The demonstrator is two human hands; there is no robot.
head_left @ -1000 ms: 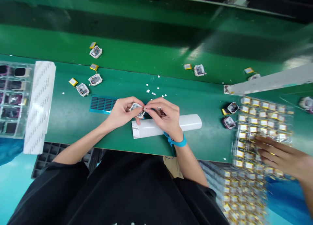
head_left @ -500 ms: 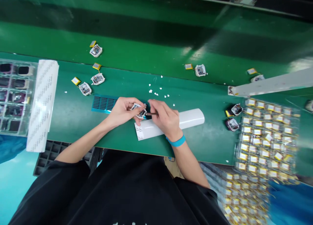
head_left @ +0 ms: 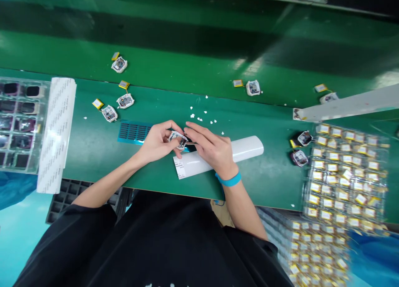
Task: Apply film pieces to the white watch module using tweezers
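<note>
The smooth green tabletop spans the frame. A clear plastic tray of yellow-edged cells occupies the right. A glossy white curved sheet lies near frame centre. There, the right hand grips a slim dark tool, mostly hidden; the left hand's grip clasps an open white housing.

Right hand straighter-fingered beside the white casing, co-worker's hand gone from the battery tray.
</note>
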